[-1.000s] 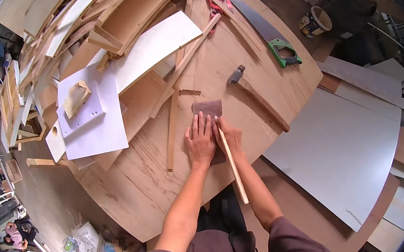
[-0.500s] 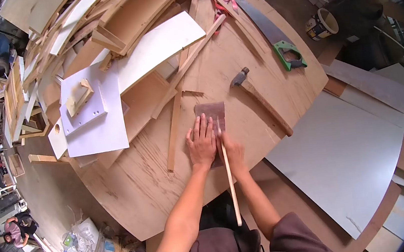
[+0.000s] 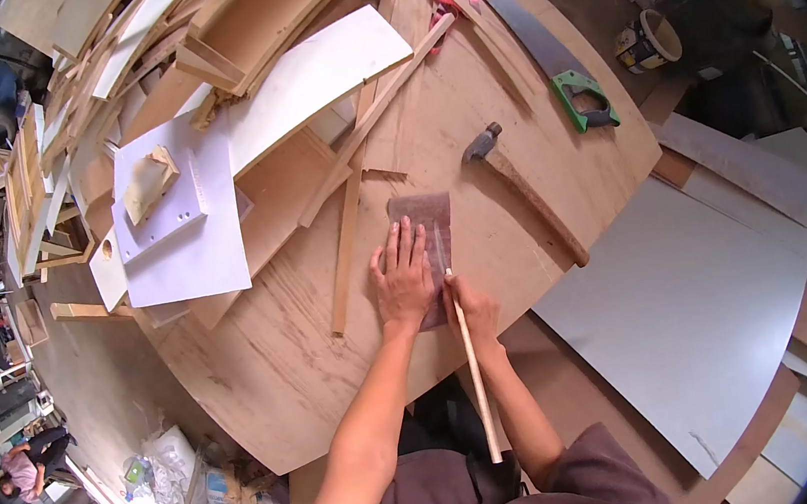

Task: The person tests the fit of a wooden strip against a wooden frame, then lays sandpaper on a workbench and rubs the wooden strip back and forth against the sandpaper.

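A dark brown sheet (image 3: 423, 207), which looks like sandpaper, lies flat on the wooden table (image 3: 302, 406). My left hand (image 3: 404, 277) rests on its left part with the fingers stretched out. My right hand (image 3: 474, 306), at the sheet's lower right edge, is closed round a thin wooden stick (image 3: 477, 384). The stick's upper end is by my fingers and its lower end reaches toward my body, past the table edge. A pale streak runs along the sheet above the stick's tip. To the right of the sheet lies a hammer (image 3: 527, 191).
A green-handled saw (image 3: 552, 67) lies at the far right of the table. Boards, a white panel (image 3: 322, 81) and wood strips are piled at the far left. A large grey panel (image 3: 684, 318) stands low at the right. Another person (image 3: 27, 469) is at the far lower left.
My right hand and the stick have moved back toward my body and slightly right along the sheet. My left hand stays on the sheet. The whole view has shifted slightly.
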The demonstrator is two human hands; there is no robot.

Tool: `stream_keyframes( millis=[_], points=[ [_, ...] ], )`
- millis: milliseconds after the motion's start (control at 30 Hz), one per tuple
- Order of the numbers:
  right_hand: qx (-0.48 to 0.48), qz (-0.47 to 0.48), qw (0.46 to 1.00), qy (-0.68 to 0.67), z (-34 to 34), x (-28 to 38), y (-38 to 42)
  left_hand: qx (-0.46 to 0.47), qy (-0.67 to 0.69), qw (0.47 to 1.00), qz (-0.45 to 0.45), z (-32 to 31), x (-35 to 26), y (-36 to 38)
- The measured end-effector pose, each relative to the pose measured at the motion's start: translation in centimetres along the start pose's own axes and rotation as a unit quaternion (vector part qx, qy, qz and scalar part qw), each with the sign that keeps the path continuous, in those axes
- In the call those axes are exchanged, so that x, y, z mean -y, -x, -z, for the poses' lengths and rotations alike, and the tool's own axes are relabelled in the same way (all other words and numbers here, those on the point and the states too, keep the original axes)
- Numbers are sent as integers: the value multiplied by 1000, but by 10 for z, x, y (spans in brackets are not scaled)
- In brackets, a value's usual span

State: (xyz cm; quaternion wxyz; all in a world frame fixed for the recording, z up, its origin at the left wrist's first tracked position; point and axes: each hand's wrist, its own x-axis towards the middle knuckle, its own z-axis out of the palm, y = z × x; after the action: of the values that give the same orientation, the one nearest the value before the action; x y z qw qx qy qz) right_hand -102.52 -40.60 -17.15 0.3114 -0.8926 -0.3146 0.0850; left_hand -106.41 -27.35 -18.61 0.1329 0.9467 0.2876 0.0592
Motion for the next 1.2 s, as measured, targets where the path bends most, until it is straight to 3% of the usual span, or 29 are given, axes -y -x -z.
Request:
stream_keyframes(
  millis=[233,433,567,633,833,900,933,1200],
  points=[
    [10,12,1000,10,-7,-1,-69,-5,-2,1000,-2,-1,0,0],
    [0,-23,1000,-7,2,7,-6,5,14,1000,-3,1,0,0],
    [24,-21,999,33,-6,-4,-44,2,4,1000,19,-2,-3,1],
    [-19,-6,1000,-21,-10,-6,-59,6,-1,1000,18,2,-2,-1],
    [-27,18,998,-61,0,8,-34,-3,-12,1000,7,-1,2,-1],
    [-63,-6,997,-50,-1,9,-29,0,-5,1000,10,-1,2,0],
    [-37,-57,997,-36,4,11,-27,2,5,1000,13,0,1,0],
    [-8,-57,998,5,7,8,-33,-4,3,1000,18,-1,0,0]
  ],
)
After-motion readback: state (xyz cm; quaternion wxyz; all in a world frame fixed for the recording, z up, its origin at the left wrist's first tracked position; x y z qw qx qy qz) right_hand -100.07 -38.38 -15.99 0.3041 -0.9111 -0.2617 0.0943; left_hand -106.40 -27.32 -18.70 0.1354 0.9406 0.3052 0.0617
